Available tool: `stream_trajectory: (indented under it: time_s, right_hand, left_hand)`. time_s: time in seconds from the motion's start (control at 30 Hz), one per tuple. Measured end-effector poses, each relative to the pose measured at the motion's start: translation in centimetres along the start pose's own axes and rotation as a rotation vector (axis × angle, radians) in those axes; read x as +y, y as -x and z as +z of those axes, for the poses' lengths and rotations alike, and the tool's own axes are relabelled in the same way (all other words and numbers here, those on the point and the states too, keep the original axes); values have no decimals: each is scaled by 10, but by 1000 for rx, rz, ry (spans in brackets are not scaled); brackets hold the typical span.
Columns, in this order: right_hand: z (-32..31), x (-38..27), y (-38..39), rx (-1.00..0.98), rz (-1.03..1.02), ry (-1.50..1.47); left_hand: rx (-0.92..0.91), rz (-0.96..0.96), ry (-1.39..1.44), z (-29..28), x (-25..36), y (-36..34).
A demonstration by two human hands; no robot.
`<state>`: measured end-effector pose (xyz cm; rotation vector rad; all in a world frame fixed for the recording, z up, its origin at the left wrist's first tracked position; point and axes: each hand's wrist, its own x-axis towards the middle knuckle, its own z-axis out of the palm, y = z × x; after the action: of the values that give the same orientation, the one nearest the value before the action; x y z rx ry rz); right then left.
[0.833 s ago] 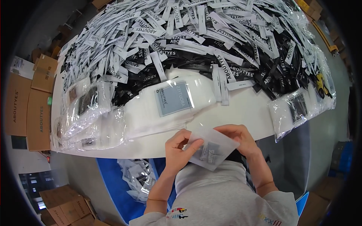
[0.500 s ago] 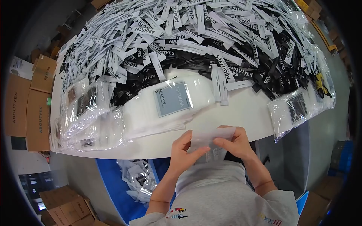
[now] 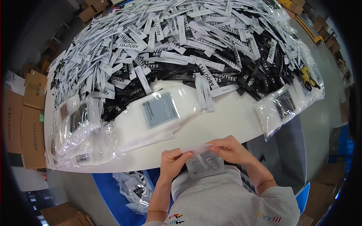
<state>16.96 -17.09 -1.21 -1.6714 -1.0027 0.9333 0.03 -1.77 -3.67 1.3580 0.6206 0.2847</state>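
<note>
Frosted translucent plastic, front and centre in the head view: a small pouch (image 3: 204, 165) with a grey printed panel, held between two hands just off the near edge of the white table (image 3: 217, 122). The left hand (image 3: 171, 162) has thumb and fingers pinched on the left end of its far edge; the right hand (image 3: 230, 150) grips the right end of that edge, and the rest hangs toward the grey shirt (image 3: 211, 197). Look beyond: a stack of white bags (image 3: 130, 118) lies left of centre, its top one bearing a grey-blue panel. Clear-wrapped packs (image 3: 79, 122) crowd the table's near left, another wrapped pack (image 3: 277, 105) sits at the right, near a yellow-and-black tool (image 3: 309, 80). And the far side, what a heap, black and white strips (image 3: 151, 41) all across! Below the table's near edge, left, a blue bin (image 3: 102, 192) holds clear packets (image 3: 136, 192)
</note>
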Motion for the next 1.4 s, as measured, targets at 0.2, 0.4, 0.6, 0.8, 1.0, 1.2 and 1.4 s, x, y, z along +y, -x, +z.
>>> stream_trajectory:
  time_s: [0.2,0.4,0.6,0.8,1.0,1.2,1.4]
  right_hand:
    - [-64,19,-58,519,-371,750]
    - [-78,24,-81,496,-365,810]
    - [-85,36,-132,626,-181,914]
    - [-111,7,-122,883,16,1085]
    - [-82,32,-131,480,-334,960]
    - [-116,8,-133,284,-147,1038]
    - [-100,-8,-75,547,-192,16]
  left_hand:
    - [-10,-30,-208,-72,36,28]
    - [123,-471,-620,-205,-30,113]
    - [193,-428,-1583,-281,-103,160]
    - [31,-62,-677,-129,15,92]
    - [116,636,-1087,-67,60,-36]
    - [-161,585,-1133,-80,69,-83]
    - [-77,741,-1347,-60,47,-62]
